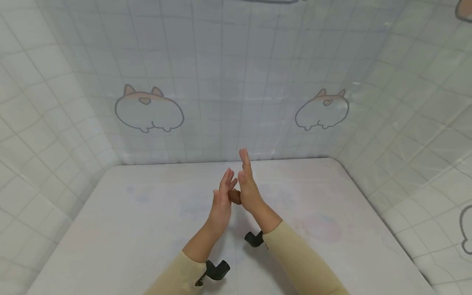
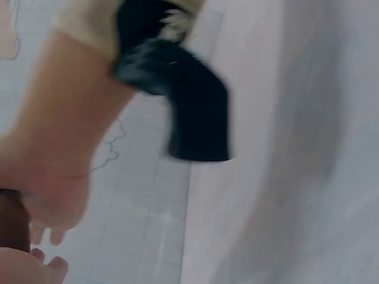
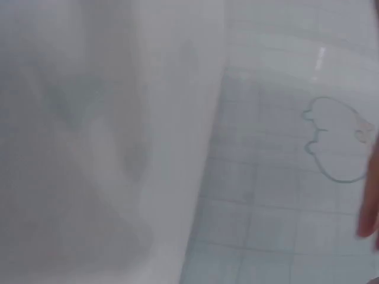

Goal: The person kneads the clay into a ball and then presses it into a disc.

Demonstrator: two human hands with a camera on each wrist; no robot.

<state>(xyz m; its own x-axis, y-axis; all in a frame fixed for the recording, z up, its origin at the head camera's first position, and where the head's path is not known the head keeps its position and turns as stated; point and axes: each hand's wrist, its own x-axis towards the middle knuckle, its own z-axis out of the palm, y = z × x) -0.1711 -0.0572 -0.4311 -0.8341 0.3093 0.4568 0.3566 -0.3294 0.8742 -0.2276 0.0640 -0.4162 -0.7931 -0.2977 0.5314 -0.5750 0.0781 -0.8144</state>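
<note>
A small brown lump (image 1: 234, 196), which looks like clay or dough, is caught between the two palms above the table. My left hand (image 1: 221, 205) touches it from the left, fingers extended and pointing up and away. From the right, my right hand (image 1: 250, 190) presses against it with straight fingers, reaching farther forward than the left. The left wrist view has the brown lump (image 2: 13, 222) at its left edge, partly cut off, between the two hands. Only a few fingers (image 3: 370, 201) appear at the right edge of the right wrist view; the lump is out of sight there.
A pale table (image 1: 147, 221) lies beneath the hands. Behind it stands a white gridded curtain (image 1: 228, 82) with cartoon animal drawings, and similar sheets flank both sides. Black curved mounts (image 1: 218, 270) project from the cream sleeves (image 1: 302, 258) at the wrists.
</note>
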